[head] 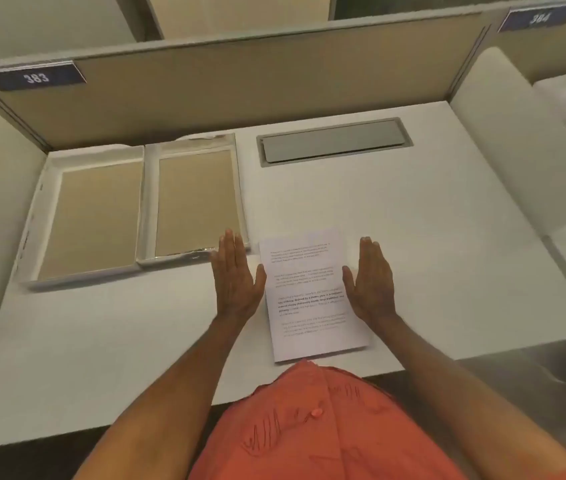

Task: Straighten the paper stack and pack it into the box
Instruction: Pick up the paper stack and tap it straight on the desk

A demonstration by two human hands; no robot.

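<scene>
Hands, left (236,282) and right (373,285), flat, flanking paper stack (312,292); two boxes (198,202) left, seemingly empty.

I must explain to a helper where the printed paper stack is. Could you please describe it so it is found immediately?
Start at the white desk inside the beige cubicle. Near its front edge, between the left hand and the right hand, lies the paper stack. Unlike the two open brown-bottomed boxes at its left, it is flat, white and printed with text.

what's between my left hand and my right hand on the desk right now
The paper stack lies between your left hand and right hand, both open and flat at its long edges. Nothing else is there. The head view shows this.
</scene>
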